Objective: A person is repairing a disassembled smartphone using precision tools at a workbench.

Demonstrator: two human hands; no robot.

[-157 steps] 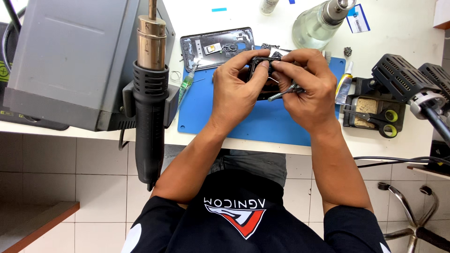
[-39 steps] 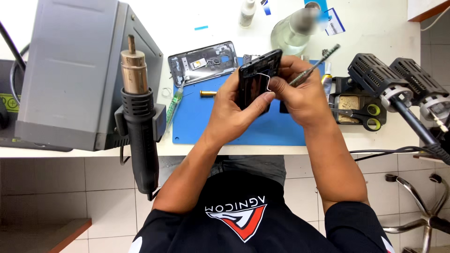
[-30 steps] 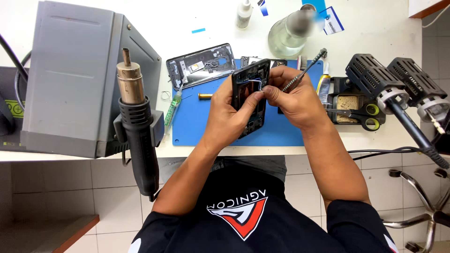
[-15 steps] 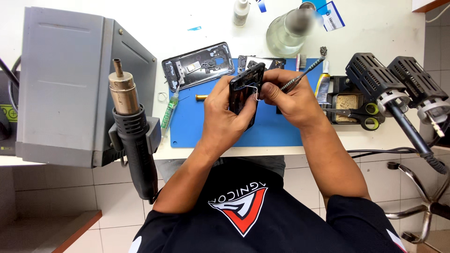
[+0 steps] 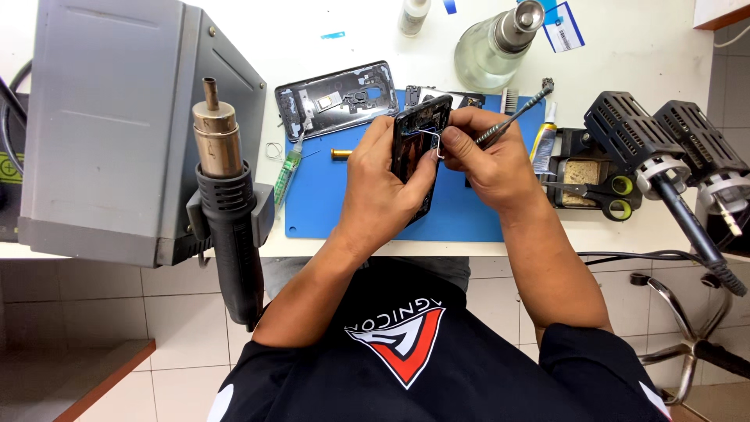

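To the far left of your hands stands the grey station box (image 5: 109, 133), with the hot-air gun (image 5: 230, 211) hung at its side. The blue mat (image 5: 336, 195) lies on the white surface (image 5: 641, 62) beneath your hands. Your left hand (image 5: 383, 187) is wrapped around the dark opened phone (image 5: 418, 141), held tilted above the mat. Your right hand (image 5: 488, 160), touching the phone's edge, pinches a metal-handled tool (image 5: 512, 121). Just beyond your left hand lies a phone back frame (image 5: 336, 98).
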